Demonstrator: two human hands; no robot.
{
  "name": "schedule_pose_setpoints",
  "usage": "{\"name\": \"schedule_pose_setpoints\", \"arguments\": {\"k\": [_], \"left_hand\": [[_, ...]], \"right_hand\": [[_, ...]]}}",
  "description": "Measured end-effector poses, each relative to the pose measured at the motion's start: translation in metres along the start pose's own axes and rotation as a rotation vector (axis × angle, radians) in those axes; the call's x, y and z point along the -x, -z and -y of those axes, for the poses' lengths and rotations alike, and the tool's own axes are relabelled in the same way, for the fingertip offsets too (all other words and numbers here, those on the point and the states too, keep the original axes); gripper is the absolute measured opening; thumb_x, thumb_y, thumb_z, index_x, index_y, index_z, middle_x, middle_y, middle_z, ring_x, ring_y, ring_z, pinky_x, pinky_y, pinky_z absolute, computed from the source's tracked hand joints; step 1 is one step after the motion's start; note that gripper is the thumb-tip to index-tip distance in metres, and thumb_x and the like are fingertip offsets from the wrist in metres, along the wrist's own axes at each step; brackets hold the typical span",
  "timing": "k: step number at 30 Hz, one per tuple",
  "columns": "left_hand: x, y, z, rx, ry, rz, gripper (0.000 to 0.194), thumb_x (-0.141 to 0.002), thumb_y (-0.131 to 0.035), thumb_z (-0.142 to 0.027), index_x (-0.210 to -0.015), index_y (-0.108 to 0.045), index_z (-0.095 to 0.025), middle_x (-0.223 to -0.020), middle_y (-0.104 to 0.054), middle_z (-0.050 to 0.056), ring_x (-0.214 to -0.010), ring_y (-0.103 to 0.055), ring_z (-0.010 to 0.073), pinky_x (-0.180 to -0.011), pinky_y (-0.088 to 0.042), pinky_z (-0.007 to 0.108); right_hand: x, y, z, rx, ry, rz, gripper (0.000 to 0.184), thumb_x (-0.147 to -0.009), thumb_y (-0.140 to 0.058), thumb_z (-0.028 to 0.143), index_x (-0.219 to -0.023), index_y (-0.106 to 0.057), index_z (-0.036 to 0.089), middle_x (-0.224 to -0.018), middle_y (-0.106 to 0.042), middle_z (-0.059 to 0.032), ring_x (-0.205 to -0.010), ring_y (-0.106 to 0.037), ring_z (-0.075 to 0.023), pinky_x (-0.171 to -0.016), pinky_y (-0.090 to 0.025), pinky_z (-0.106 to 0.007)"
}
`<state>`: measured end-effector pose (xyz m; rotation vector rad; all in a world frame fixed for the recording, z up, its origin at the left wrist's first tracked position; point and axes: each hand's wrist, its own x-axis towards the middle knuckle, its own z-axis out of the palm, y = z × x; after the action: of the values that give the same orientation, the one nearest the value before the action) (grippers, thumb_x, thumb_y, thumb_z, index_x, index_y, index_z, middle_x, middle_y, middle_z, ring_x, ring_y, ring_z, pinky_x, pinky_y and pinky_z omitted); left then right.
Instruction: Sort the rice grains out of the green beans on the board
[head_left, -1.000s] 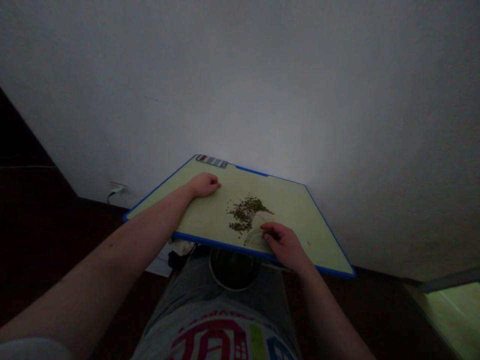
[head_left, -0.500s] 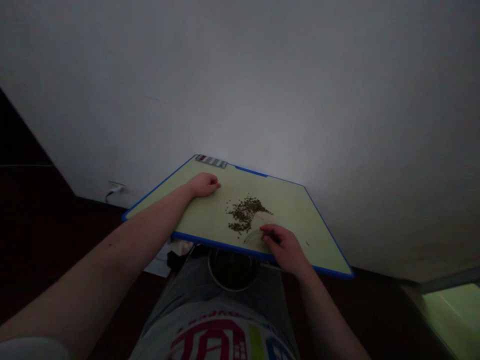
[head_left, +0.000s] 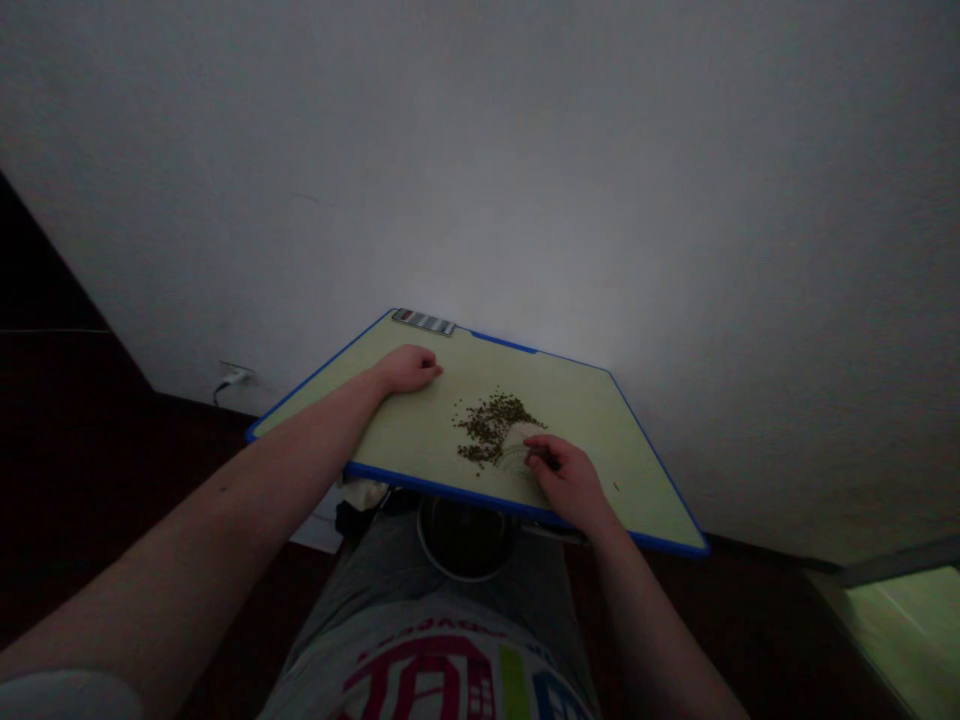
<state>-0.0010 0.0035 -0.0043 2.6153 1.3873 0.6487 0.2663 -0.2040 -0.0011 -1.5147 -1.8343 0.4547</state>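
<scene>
Small dark grains (head_left: 491, 425), perhaps beans or seeds, lie scattered in a patch on a pale yellow-green board (head_left: 420, 430) with a blue rim. At the near right side of the patch is my right hand (head_left: 566, 480), thumb and fingers pinched together. A thin, curved, see-through edge shows at its fingertips, too blurred to name. Beside them a pale patch (head_left: 519, 434) borders the grains. My left hand (head_left: 411, 368) rests on the board, left of and beyond the grains, fingers curled and holding nothing visible.
A round metal pan (head_left: 466, 540) sits on my lap under the board's near edge. At the board's far left corner is a flat panel resembling a calculator or remote (head_left: 424, 321). A wall (head_left: 480, 180) rises behind, with a plugged-in cord (head_left: 231, 380) low on the left.
My right hand has shifted slightly up toward the grains, and the curved edge at its fingertips has moved up too. My left hand has stayed in place.
</scene>
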Motion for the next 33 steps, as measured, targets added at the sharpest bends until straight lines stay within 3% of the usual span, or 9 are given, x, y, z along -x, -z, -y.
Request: {"name": "schedule_pose_setpoints", "arguments": {"k": [8,16,25,33], "left_hand": [[0.000,0.002,-0.003,0.005,0.010,0.007,0.036,-0.075,-0.042,-0.045,-0.063,-0.059,-0.015,-0.057,-0.054,0.002,-0.052,-0.040,0.0107,-0.052,-0.026,0.025],[0.001,0.003,-0.004,-0.001,0.002,0.019,0.037,-0.075,-0.041,-0.045,-0.064,-0.060,-0.015,-0.057,-0.054,0.002,-0.053,-0.041,0.0111,-0.052,-0.027,0.025],[0.000,0.001,-0.002,0.006,0.012,0.005,0.036,-0.074,-0.041,-0.046,-0.063,-0.059,-0.016,-0.057,-0.054,0.002,-0.053,-0.041,0.0108,-0.052,-0.027,0.025],[0.000,0.002,-0.003,0.014,0.007,-0.004,0.035,-0.074,-0.042,-0.045,-0.060,-0.057,-0.016,-0.054,-0.051,0.001,-0.051,-0.039,0.0103,-0.051,-0.026,0.025]], "right_hand": [[-0.007,-0.011,0.009,-0.039,0.074,0.057,0.025,-0.076,-0.049,0.019,-0.098,-0.061,0.020,-0.085,-0.065,-0.0029,-0.077,-0.059,-0.0153,-0.073,-0.045,-0.030],[-0.002,-0.004,0.016,-0.061,0.086,0.141,0.023,-0.076,-0.050,0.018,-0.097,-0.061,0.019,-0.080,-0.064,-0.0017,-0.072,-0.058,-0.0140,-0.067,-0.045,-0.027],[0.005,-0.001,0.012,-0.069,0.078,0.109,0.024,-0.076,-0.050,0.019,-0.097,-0.061,0.020,-0.084,-0.064,-0.0026,-0.076,-0.058,-0.0152,-0.071,-0.045,-0.029],[-0.006,-0.006,0.002,-0.003,0.016,-0.041,0.025,-0.076,-0.048,0.021,-0.097,-0.061,0.019,-0.083,-0.065,-0.0036,-0.075,-0.059,-0.0159,-0.071,-0.046,-0.031]]}}
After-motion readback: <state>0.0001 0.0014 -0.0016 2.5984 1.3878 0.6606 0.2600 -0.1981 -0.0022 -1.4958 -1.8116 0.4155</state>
